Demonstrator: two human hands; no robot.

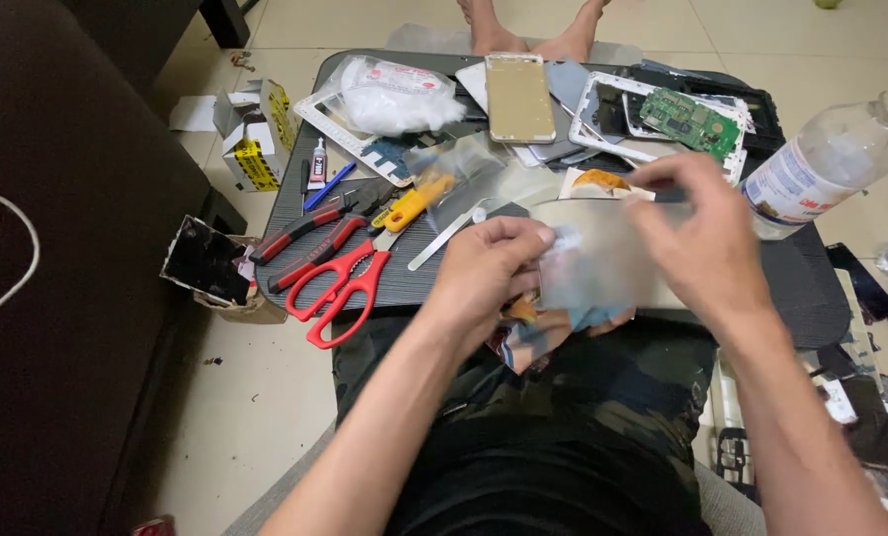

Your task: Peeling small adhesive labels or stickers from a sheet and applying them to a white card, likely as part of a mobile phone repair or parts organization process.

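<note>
both hands were up over the lap, in front of the dark bench [811, 288]. left hand [483, 273] had its grip pinched on a small whitish wad [566, 241], maybe a wipe, pressed at the left edge of a thin clear sheet [603, 258]. right hand [707, 238] grasped the same sheet from the top right, fingers curled over it. sheet was motion-blurred, so i couldn't tell if it was film or glass; it sat between the two hands, above the bench's near edge, not resting on it. as i judged it, the sheet was already lifted and being worked on, nothing fitted yet. on the bench lay red scissors [340, 288], red-handled pliers [300, 233], a yellow utility knife [414, 203], a gold phone back [519, 97], a white frame with a green circuit board [690, 117], and a plastic bottle [826, 164] at the right. small glue tube [318, 164] stood near a torn box [255, 129] on the floor.
</note>
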